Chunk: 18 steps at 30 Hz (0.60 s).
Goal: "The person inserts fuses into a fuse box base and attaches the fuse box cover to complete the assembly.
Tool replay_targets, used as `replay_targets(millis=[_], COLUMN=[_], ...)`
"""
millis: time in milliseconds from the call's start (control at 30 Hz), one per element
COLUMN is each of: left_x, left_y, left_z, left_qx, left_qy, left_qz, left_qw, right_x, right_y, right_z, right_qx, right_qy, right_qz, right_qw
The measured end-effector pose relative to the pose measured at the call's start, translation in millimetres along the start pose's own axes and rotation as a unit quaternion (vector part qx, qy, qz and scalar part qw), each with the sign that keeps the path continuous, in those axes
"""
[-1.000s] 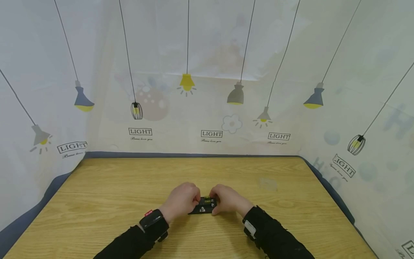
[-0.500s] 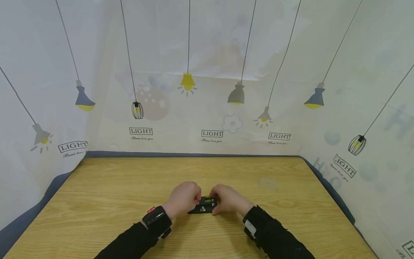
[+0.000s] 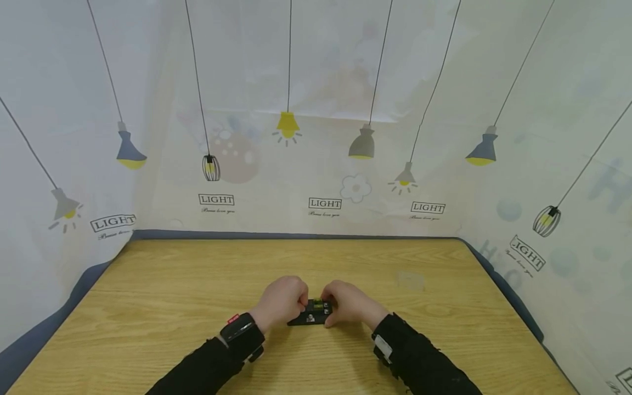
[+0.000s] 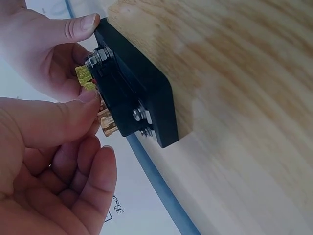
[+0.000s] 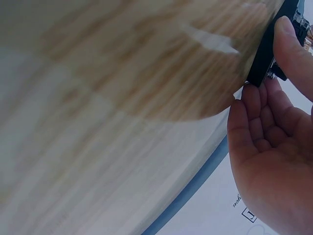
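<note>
A black rectangular block (image 4: 122, 63) with a raised centre, screw terminals, a yellow part (image 4: 84, 77) and a copper-coloured part (image 4: 108, 123) sits on the table between both hands. In the head view the block (image 3: 310, 318) shows a small white mark on its near side. My left hand (image 3: 278, 302) pinches at the metal parts on top with thumb and forefinger; the exact piece is hidden behind the fingertips. My right hand (image 3: 348, 304) grips the right end, its thumb along the near edge and its fingers at the far side.
A flat transparent piece (image 3: 411, 280) lies on the wooden table (image 3: 197, 274) to the right, beyond the right hand. A white backdrop (image 3: 276, 175) printed with hanging lamps surrounds the table on its back and sides.
My left hand and wrist have shifted very slightly to the right and away from me. The right hand keeps its grip and the block stays in place.
</note>
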State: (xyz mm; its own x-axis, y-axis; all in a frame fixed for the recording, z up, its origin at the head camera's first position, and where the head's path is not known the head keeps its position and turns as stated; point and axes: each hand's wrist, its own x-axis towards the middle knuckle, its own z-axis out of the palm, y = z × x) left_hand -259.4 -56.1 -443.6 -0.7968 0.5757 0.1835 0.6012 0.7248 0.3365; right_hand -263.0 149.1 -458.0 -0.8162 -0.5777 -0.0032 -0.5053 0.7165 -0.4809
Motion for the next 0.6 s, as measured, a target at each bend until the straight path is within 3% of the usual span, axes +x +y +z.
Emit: replay_targets(millis=[600], left_x=[1.1], left_y=[-2.6], left_z=[3.1], left_qx=[-0.004], left_qy=[0.006], left_qz=[-0.002], left_qw=[1.0000], right_x=[1.7], right_y=[1.1], right_z=[0.9], right_qx=[0.004], right_qy=[-0.002], right_qz=[0.002], right_qw=[1.0000])
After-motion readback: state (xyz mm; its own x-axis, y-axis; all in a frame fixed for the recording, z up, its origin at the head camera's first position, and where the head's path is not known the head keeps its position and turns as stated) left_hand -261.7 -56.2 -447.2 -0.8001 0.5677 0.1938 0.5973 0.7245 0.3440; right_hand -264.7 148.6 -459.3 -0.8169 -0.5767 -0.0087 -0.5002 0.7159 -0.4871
